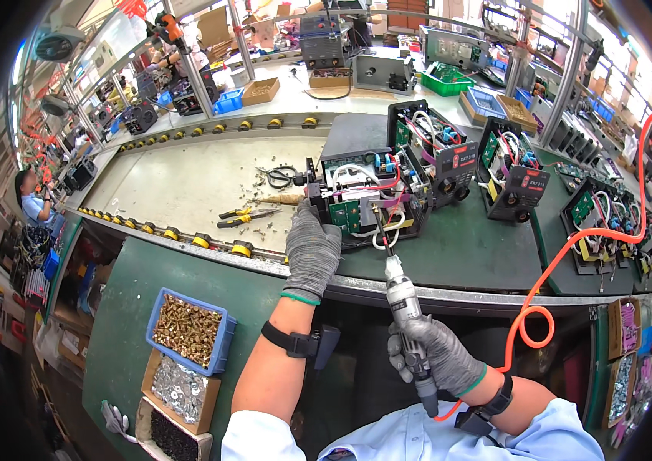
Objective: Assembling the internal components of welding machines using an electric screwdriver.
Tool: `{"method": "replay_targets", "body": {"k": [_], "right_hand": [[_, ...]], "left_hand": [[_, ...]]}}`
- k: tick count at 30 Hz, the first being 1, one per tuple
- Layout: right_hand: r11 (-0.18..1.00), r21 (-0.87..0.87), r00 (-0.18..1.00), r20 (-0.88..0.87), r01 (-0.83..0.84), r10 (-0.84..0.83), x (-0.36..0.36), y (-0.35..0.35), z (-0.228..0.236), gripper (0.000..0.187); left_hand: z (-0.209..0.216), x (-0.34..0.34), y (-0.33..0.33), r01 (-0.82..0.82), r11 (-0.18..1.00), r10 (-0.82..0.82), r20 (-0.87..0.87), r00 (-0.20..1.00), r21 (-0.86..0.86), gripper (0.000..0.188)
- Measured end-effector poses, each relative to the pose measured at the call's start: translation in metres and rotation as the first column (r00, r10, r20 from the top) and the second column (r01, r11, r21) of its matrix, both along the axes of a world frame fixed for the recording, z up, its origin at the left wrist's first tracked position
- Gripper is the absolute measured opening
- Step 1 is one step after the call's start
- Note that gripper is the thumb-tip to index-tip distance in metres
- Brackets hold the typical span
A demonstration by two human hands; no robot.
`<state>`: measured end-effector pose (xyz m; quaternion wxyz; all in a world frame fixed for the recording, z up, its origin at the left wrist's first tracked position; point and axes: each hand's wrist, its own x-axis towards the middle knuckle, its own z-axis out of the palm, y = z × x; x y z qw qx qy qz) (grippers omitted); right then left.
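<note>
A partly assembled welding machine (357, 196) lies on the bench, its circuit boards, white cables and red wires exposed. My left hand (312, 253), in a grey knit glove, is closed against its near left edge; some fingertips are hidden by the machine. In my right hand (443, 353), also gloved, is a silver and grey air screwdriver (404, 303). The gloved fingers wrap round its body, and the long bit points up into the near side of the machine. Whether the tip sits on a screw is too small to tell.
More open welding machines (516, 169) stand to the right. An orange air hose (564, 250) loops beside my right arm. Yellow-handled pliers (240, 217), black-handled cutters (280, 177) and loose screws lie left. A blue bin (222, 346) of brass-coloured screws stands near left; another person (38, 203) sits far left.
</note>
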<state>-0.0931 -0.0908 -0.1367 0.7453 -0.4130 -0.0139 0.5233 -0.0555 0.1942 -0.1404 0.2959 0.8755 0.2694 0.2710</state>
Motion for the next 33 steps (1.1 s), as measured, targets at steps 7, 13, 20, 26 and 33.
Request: {"method": "replay_targets", "body": {"k": [7,13,20,26,33], "right_hand": [[0.889,0.447,0.808,-0.558,0.100,0.190,-0.002,0.003,0.026,0.051],[0.895,0.434,0.840,-0.521,0.106,0.154,-0.007,0.016,0.024,0.052],[0.909,0.407,0.871,-0.475,0.089,0.127,-0.005,0.020,0.020,0.055],[0.916,0.389,0.875,-0.473,0.097,0.108,-0.007,0.019,0.019,0.059],[0.935,0.349,0.902,-0.422,0.068,0.092,-0.006,0.018,0.014,0.053]], "left_hand": [[-0.005,0.003,0.001,0.006,1.000,-0.006,0.054,0.999,-0.006,0.055],[-0.006,0.004,-0.001,-0.045,0.998,0.043,0.042,0.998,0.042,0.062],[-0.005,0.002,-0.003,-0.042,0.999,0.041,0.044,0.998,0.022,0.057],[-0.014,0.006,-0.001,-0.039,0.999,0.034,0.115,0.993,0.033,0.053],[-0.012,0.006,0.000,-0.037,0.999,0.034,0.104,0.994,0.020,0.056]]}}
